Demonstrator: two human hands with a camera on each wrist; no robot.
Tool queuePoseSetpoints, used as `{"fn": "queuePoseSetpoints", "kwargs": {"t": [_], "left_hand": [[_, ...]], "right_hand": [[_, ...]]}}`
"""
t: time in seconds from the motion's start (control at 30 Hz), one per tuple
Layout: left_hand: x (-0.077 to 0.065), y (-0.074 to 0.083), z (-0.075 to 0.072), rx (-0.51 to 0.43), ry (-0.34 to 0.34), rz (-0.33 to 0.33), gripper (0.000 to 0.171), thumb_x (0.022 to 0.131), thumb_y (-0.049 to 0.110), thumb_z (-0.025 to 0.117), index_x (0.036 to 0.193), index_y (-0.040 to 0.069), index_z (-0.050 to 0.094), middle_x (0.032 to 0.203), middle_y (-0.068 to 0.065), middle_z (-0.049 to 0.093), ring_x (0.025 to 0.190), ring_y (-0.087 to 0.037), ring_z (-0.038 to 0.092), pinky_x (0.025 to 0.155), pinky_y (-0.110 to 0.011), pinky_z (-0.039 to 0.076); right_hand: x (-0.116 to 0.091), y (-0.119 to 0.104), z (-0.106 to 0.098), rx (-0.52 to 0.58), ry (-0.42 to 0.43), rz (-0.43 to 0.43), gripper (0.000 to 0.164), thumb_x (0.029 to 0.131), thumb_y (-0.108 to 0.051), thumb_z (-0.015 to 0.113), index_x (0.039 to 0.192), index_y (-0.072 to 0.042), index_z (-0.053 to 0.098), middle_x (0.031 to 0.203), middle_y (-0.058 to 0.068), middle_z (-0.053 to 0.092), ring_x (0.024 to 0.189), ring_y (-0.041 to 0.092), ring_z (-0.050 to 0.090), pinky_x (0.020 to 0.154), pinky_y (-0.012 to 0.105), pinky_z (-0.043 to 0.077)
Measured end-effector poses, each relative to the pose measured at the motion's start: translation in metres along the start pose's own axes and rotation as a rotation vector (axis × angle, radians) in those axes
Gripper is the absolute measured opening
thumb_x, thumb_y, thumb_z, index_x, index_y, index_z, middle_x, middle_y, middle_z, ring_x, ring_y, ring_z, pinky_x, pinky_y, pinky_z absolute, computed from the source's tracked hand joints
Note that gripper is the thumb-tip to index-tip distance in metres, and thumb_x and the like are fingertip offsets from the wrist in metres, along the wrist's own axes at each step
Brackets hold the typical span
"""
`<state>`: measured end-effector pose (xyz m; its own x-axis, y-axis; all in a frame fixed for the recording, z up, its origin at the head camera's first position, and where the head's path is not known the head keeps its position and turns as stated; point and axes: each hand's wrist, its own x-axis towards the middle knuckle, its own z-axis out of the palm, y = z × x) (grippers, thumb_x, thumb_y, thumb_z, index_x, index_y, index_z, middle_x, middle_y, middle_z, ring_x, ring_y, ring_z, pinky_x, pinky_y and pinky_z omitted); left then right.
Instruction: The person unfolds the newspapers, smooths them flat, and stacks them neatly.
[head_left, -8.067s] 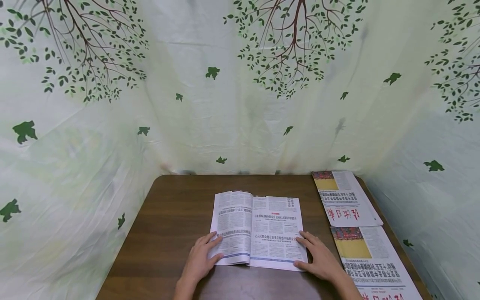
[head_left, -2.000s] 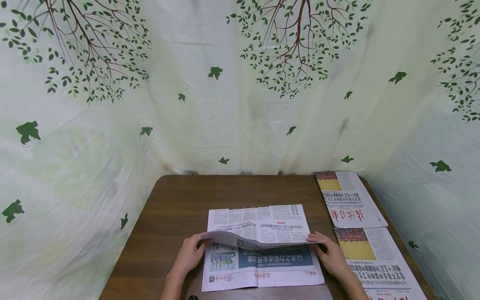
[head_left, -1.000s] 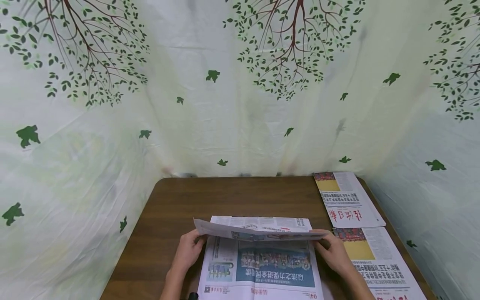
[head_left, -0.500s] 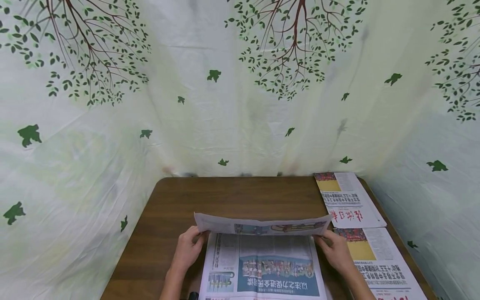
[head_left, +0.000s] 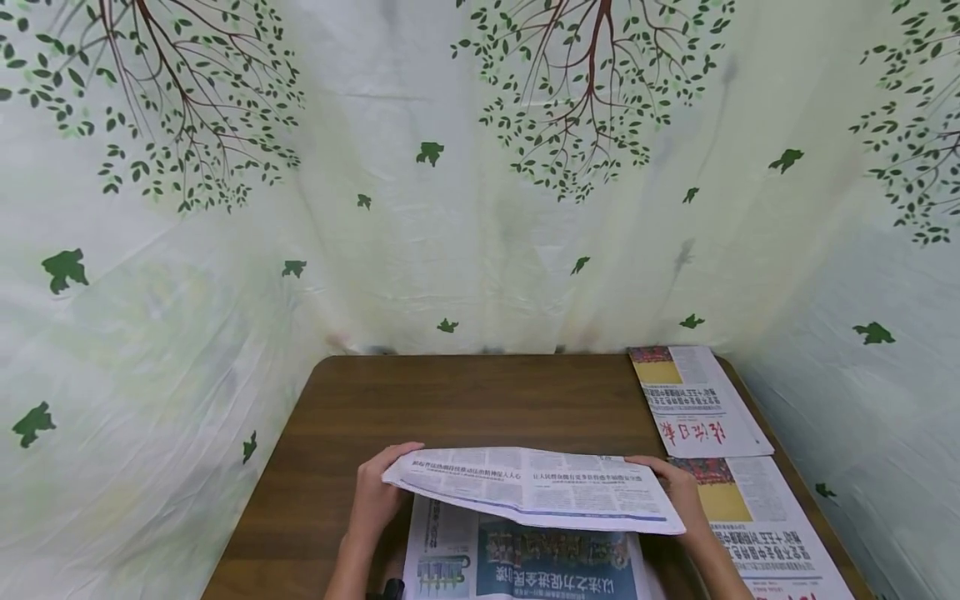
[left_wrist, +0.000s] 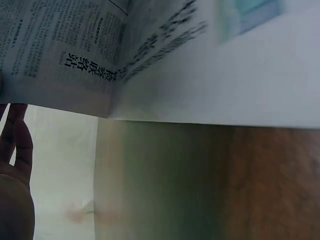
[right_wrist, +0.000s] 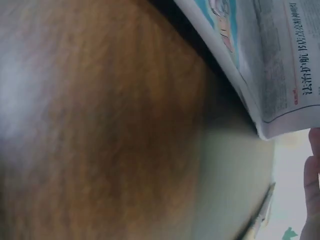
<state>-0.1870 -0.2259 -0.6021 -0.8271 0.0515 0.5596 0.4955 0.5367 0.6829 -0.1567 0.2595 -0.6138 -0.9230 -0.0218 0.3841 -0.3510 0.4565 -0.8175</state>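
A white newspaper sheet with black print and a blue line near its near edge [head_left: 532,490] is held up over the middle of the near half of the table, its near edge above a white newspaper page with a blue picture panel [head_left: 558,554]. The left hand [head_left: 381,492] pinches the sheet's left side and the right hand [head_left: 681,493] its right side; the head view hides both thumbs. The left wrist view shows a creased inner side with bold black characters and a blurred blue-green patch, and the right wrist view a headline beside a thin red line; the head view shows neither. Half a second ago the sheet showed the head camera its underside with a coloured strip; now its printed upper face shows. To the right, a far folded newspaper with a red title [head_left: 697,404] and a near folded newspaper with a yellow picture block [head_left: 757,533] lie as before on the brown wooden table [head_left: 360,417]. A small black object [head_left: 393,589] is cut off at the near edge, and beyond hangs a pale cloth with green leaves [head_left: 510,267]
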Motion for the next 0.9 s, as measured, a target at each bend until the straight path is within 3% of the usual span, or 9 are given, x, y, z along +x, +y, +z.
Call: {"fn": "queuePoseSetpoints", "kwargs": {"t": [0.13, 0.33, 0.43, 0.57, 0.67, 0.77, 0.9], "left_hand": [[0.003, 0.007, 0.000, -0.102, -0.017, -0.046, 0.029, 0.095, 0.000, 0.068, 0.119, 0.015, 0.075, 0.112, -0.005, 0.077, 0.097, -0.006, 0.072, 0.083, -0.013, 0.052], [0.013, 0.010, 0.004, -0.154, -0.013, -0.064, 0.025, 0.098, 0.000, 0.063, 0.115, 0.014, 0.074, 0.105, -0.005, 0.078, 0.089, -0.004, 0.070, 0.077, -0.014, 0.052], [0.021, 0.009, 0.007, -0.121, 0.010, -0.014, 0.026, 0.095, -0.003, 0.064, 0.114, 0.012, 0.072, 0.101, -0.005, 0.077, 0.085, -0.006, 0.071, 0.074, -0.014, 0.052], [0.030, 0.005, 0.015, 0.033, 0.071, 0.052, 0.027, 0.088, -0.006, 0.069, 0.111, 0.007, 0.072, 0.100, -0.005, 0.077, 0.085, -0.010, 0.071, 0.075, -0.016, 0.052], [0.034, 0.001, 0.022, 0.043, 0.108, -0.034, 0.022, 0.089, -0.005, 0.070, 0.108, 0.005, 0.074, 0.099, -0.008, 0.078, 0.085, -0.008, 0.070, 0.074, -0.015, 0.052], [0.036, -0.003, 0.028, -0.030, 0.116, -0.150, 0.014, 0.094, 0.002, 0.070, 0.107, 0.005, 0.074, 0.097, -0.012, 0.078, 0.085, -0.003, 0.068, 0.072, -0.014, 0.053], [0.035, -0.007, 0.031, -0.094, 0.104, -0.179, 0.013, 0.096, 0.009, 0.072, 0.108, 0.006, 0.071, 0.094, -0.014, 0.077, 0.082, -0.002, 0.067, 0.068, -0.016, 0.053]], "right_hand": [[0.003, -0.007, 0.003, -0.012, 0.011, 0.105, 0.030, 0.090, 0.003, 0.072, 0.117, -0.007, 0.075, 0.104, 0.009, 0.077, 0.083, -0.002, 0.066, 0.063, 0.022, 0.053], [0.010, -0.010, 0.005, -0.108, 0.050, 0.202, 0.026, 0.090, -0.003, 0.073, 0.115, -0.011, 0.076, 0.106, 0.013, 0.077, 0.083, -0.002, 0.063, 0.062, 0.022, 0.051], [0.012, -0.008, 0.005, -0.110, 0.050, 0.217, 0.025, 0.091, -0.003, 0.073, 0.115, -0.012, 0.076, 0.105, 0.012, 0.077, 0.080, -0.001, 0.062, 0.061, 0.023, 0.050], [0.014, -0.002, 0.006, -0.073, 0.046, 0.154, 0.028, 0.089, 0.000, 0.073, 0.115, -0.009, 0.075, 0.103, 0.011, 0.076, 0.081, 0.001, 0.064, 0.066, 0.022, 0.051], [0.016, 0.002, 0.007, -0.094, 0.072, 0.084, 0.024, 0.091, 0.000, 0.072, 0.113, -0.008, 0.075, 0.103, 0.010, 0.077, 0.084, -0.002, 0.065, 0.069, 0.019, 0.051], [0.017, 0.005, 0.008, -0.143, 0.101, 0.062, 0.017, 0.094, -0.004, 0.071, 0.109, -0.009, 0.076, 0.103, 0.009, 0.078, 0.086, -0.006, 0.064, 0.071, 0.015, 0.050], [0.019, 0.006, 0.009, -0.178, 0.098, 0.112, 0.012, 0.095, -0.012, 0.073, 0.105, -0.007, 0.077, 0.098, 0.009, 0.078, 0.079, -0.003, 0.062, 0.068, 0.019, 0.051]]}}
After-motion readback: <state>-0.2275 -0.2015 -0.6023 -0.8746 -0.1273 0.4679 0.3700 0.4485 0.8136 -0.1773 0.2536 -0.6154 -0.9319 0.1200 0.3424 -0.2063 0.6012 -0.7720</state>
